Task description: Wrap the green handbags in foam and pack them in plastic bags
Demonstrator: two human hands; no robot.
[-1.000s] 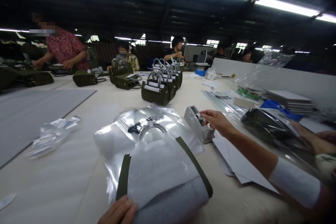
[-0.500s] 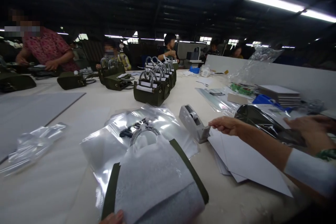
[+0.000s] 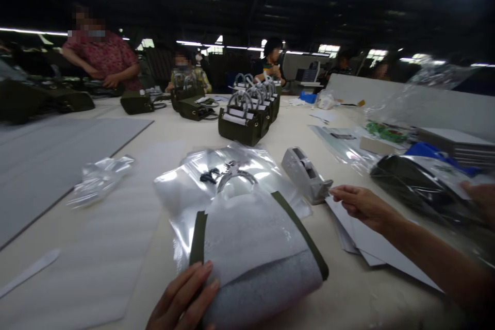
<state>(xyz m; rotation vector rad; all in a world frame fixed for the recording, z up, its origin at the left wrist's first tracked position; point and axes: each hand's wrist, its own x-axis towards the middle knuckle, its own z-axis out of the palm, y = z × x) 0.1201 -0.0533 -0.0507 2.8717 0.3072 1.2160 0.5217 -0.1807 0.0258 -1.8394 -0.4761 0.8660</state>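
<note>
An olive-green handbag wrapped in white tissue paper (image 3: 255, 247) lies in front of me, its wrapped handle (image 3: 235, 180) pointing away. My left hand (image 3: 185, 294) rests on its lower left edge, fingers stretched out over the green side and tissue. My right hand (image 3: 356, 203) is closed in a pinch at the front end of a grey tape dispenser (image 3: 305, 175), on the end of the tape; the clear tape itself is hard to make out. Clear plastic bags (image 3: 185, 185) lie flat under the handbag's upper part.
White sheets (image 3: 382, 247) lie below my right forearm. At right, a co-worker's hand (image 3: 481, 196) is beside a plastic-covered dark bag (image 3: 410, 185). Green handbags (image 3: 242, 126) stand in a row ahead. A grey board (image 3: 69, 160) and crumpled plastic (image 3: 102, 180) are at left.
The view has swung left and down, so the table things sit further right. More of my left hand shows on the handbag. My right hand stays at the dispenser.
</note>
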